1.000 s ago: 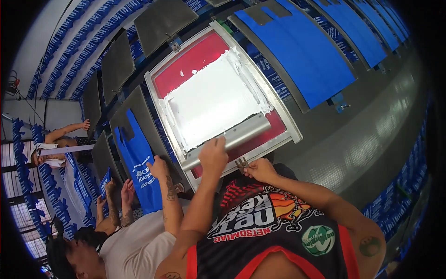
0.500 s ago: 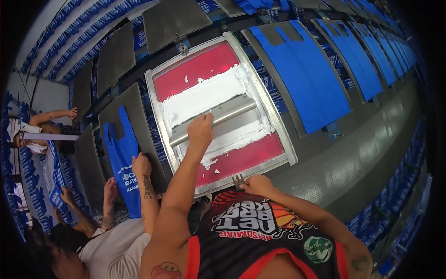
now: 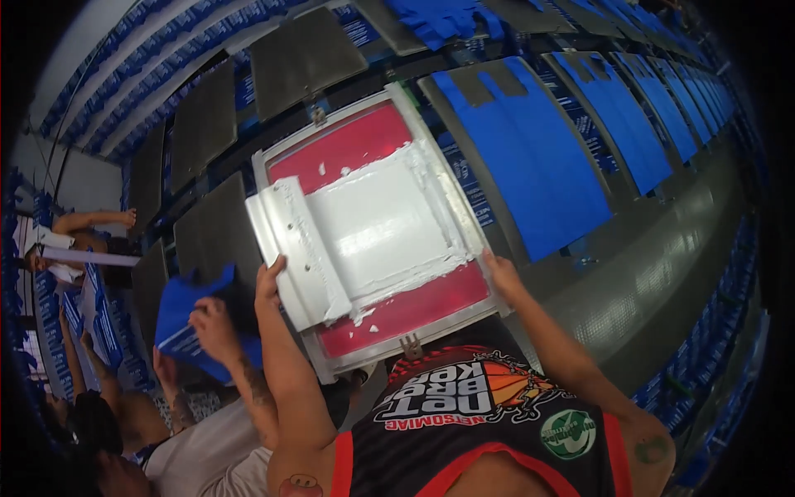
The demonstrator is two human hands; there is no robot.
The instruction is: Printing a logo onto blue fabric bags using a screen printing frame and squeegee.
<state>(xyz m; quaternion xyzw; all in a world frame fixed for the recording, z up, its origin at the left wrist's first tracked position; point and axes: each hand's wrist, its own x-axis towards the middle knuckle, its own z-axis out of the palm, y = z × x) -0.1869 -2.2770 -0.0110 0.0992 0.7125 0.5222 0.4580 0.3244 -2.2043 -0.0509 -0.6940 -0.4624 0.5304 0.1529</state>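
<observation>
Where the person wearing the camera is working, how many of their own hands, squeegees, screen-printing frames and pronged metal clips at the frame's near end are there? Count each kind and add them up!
Hands: 2, the left hand and right hand
Squeegee: 1
Screen-printing frame: 1
Pronged metal clip: 1
Total: 5
</observation>
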